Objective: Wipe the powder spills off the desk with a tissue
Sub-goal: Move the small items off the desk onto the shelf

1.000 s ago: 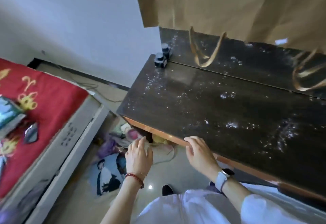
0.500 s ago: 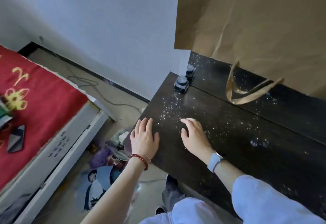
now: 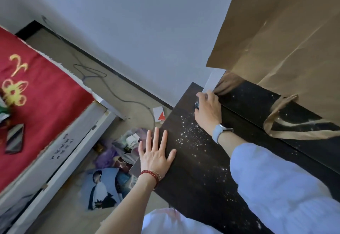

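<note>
1. Powder (image 3: 189, 134) lies as fine white specks scattered over the dark desk (image 3: 198, 182), thickest between the two hands and thinning toward the 5 o'clock side near the sleeve (image 3: 276, 187); more specks dust the raised back shelf under the paper bag.
2. No tissue shows anywhere in view, so wiping looks not yet begun; the step in hand seems to be clearing the corner first.
3. Right hand (image 3: 208, 112) reaches to the desk's far corner at about 12 o'clock, fingers curled over a small dark object (image 3: 196, 104) that is mostly hidden; what it is cannot be told.
4. Left hand (image 3: 156, 154) lies flat at the desk's 9 o'clock edge, fingers spread wide, holding nothing and bracing.
5. The next move likely calls for lifting that object clear without dragging it through the specks, then fetching a tissue.
6. The desk surface is dark, smooth wood grain with a hard straight edge, so the powder should gather easily under a soft wipe.
7. Brown paper bag (image 3: 287, 40) stands at 1 o'clock, creased and stiff, its flat handle (image 3: 276, 121) drooping onto the shelf.
8. A grey watch (image 3: 219, 131) sits on the right wrist and a red bead bracelet (image 3: 150, 174) on the left.
</note>
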